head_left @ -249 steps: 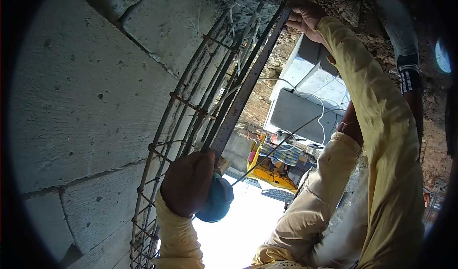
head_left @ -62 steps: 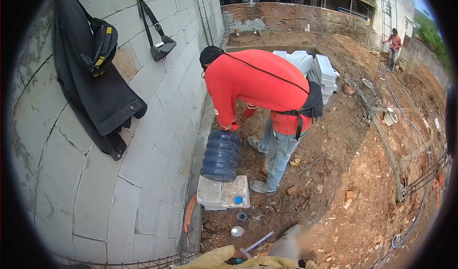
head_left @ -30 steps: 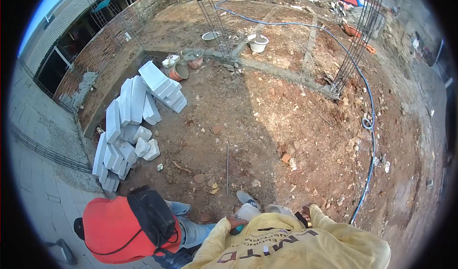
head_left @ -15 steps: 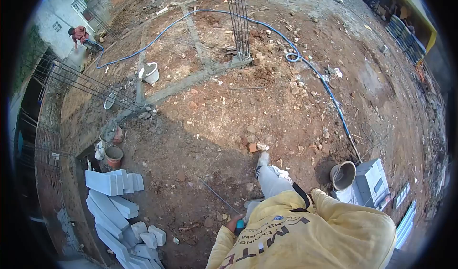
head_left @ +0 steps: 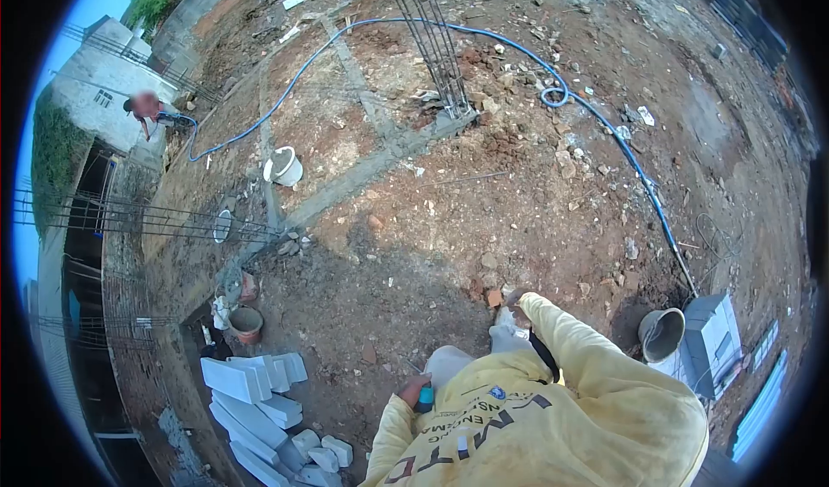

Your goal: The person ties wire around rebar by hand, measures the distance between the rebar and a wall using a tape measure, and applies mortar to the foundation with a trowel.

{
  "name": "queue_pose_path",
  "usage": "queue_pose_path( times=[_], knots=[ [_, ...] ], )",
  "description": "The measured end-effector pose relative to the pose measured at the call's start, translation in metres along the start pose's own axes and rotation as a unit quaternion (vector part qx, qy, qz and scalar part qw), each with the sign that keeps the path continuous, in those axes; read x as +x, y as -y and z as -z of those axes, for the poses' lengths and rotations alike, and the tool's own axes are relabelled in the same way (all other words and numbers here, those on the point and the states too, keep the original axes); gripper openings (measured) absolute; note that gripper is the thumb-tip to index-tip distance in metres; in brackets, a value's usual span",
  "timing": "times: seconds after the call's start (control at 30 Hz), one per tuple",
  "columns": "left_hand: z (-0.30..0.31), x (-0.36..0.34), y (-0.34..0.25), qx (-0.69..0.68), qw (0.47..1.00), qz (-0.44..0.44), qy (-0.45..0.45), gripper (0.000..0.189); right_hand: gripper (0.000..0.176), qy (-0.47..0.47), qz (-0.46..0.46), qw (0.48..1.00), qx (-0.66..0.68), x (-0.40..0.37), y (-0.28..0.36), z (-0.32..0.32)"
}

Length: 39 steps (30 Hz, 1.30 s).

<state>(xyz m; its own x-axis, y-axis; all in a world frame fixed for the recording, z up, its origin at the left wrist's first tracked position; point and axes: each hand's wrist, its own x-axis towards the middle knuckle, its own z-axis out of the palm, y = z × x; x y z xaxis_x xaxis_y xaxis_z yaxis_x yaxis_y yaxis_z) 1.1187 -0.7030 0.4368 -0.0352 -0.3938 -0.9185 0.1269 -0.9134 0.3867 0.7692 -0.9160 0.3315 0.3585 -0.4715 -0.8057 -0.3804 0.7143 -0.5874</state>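
My left hand (head_left: 412,389) is closed around the teal handle (head_left: 426,395) of a tool with a thin metal rod, beside my left leg. Most of the rod is hidden by my knee. In front of me, my right hand (head_left: 515,298) reaches down over my right foot, close to an orange brick piece (head_left: 494,298). Its fingers are small and partly hidden, so I cannot tell if they hold anything. My light-coloured trousers (head_left: 449,363) show below a yellow shirt (head_left: 509,426).
Pale blocks (head_left: 250,401) are stacked at left, near a mortar bucket (head_left: 247,323). Another bucket (head_left: 662,335) stands by grey blocks (head_left: 710,340) at right. A blue hose (head_left: 635,161) crosses the ground past a rebar column (head_left: 436,55). A person (head_left: 147,107) bends over far left.
My right arm has stretched forward, bringing the hand down by my foot and the brick piece. My left hand keeps the teal handle. The view has shifted left and tilted.
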Motion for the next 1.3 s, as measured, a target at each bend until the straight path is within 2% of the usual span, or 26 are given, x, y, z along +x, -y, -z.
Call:
queue_pose_path(
  times=[0.1, 0.2, 0.3, 0.33, 0.4, 0.43, 0.5, 0.53, 0.57, 0.6, 0.63, 0.7, 0.73, 0.8, 0.9, 1.13, 1.2, 1.3],
  knots=[
    [-0.015, 0.008, -0.089, 0.097, 0.992, -0.067, 0.054, 0.037, 0.023, 0.045, 0.097, 0.994, 0.014, 0.015, 0.074, -0.033],
    [-0.028, 0.025, -0.151, 0.168, 0.982, -0.078, 0.041, 0.043, 0.026, 0.15, 0.149, 0.977, -0.031, 0.007, 0.126, -0.063],
    [-0.045, 0.034, -0.222, 0.207, 0.972, -0.024, 0.107, 0.05, 0.032, 0.116, 0.137, 0.983, -0.023, -0.022, 0.179, -0.088],
    [-0.049, 0.041, -0.242, 0.221, 0.965, -0.042, 0.137, 0.052, 0.037, 0.15, 0.114, 0.982, -0.026, 0.003, 0.173, -0.093],
    [-0.049, 0.058, -0.277, 0.249, 0.945, -0.079, 0.195, 0.056, 0.038, 0.154, 0.088, 0.984, -0.032, 0.002, 0.202, -0.087],
    [-0.032, 0.094, -0.279, 0.292, 0.925, -0.037, 0.239, 0.063, 0.037, 0.15, 0.066, 0.987, -0.001, 0.019, 0.206, -0.087],
    [-0.025, 0.108, -0.323, 0.376, 0.896, -0.028, 0.233, 0.067, 0.035, 0.138, 0.023, 0.988, 0.063, 0.06, 0.208, -0.089],
    [-0.019, 0.114, -0.344, 0.419, 0.878, -0.022, 0.23, 0.069, 0.035, 0.135, 0.052, 0.987, 0.071, 0.076, 0.212, -0.092],
    [0.012, 0.17, -0.317, 0.387, 0.894, -0.045, 0.221, 0.076, 0.035, 0.128, 0.084, 0.985, 0.078, 0.092, 0.224, -0.092],
    [0.019, 0.171, -0.351, 0.405, 0.884, -0.033, 0.231, 0.078, 0.035, 0.121, 0.111, 0.983, 0.082, 0.101, 0.241, -0.092],
    [0.026, 0.167, -0.38, 0.415, 0.877, -0.013, 0.241, 0.079, 0.035, 0.13, 0.041, 0.975, 0.178, 0.108, 0.258, -0.1],
    [0.033, 0.13, -0.446, 0.425, 0.876, 0.008, 0.228, 0.078, 0.035, 0.114, 0.014, 0.969, 0.217, 0.126, 0.291, -0.113],
    [0.047, 0.138, -0.461, 0.433, 0.87, 0.0, 0.237, 0.076, 0.035, 0.102, 0.015, 0.972, 0.213, 0.132, 0.305, -0.12],
    [0.076, 0.16, -0.476, 0.446, 0.858, -0.014, 0.254, 0.073, 0.035, 0.082, 0.014, 0.973, 0.213, 0.147, 0.331, -0.131],
    [0.111, 0.211, -0.484, 0.452, 0.824, -0.005, 0.341, 0.067, 0.035, 0.057, 0.004, 0.973, 0.223, 0.161, 0.359, -0.144],
    [0.111, 0.228, -0.541, 0.506, 0.801, -0.002, 0.32, 0.061, 0.036, 0.029, -0.013, 0.975, 0.221, 0.198, 0.396, -0.138],
    [0.112, 0.244, -0.541, 0.508, 0.802, -0.009, 0.314, 0.056, 0.036, 0.026, -0.014, 0.98, 0.194, 0.206, 0.4, -0.13],
    [0.112, 0.253, -0.556, 0.505, 0.817, -0.029, 0.277, 0.056, 0.038, 0.051, 0.0, 0.995, 0.084, 0.226, 0.425, -0.103]
  ],
)
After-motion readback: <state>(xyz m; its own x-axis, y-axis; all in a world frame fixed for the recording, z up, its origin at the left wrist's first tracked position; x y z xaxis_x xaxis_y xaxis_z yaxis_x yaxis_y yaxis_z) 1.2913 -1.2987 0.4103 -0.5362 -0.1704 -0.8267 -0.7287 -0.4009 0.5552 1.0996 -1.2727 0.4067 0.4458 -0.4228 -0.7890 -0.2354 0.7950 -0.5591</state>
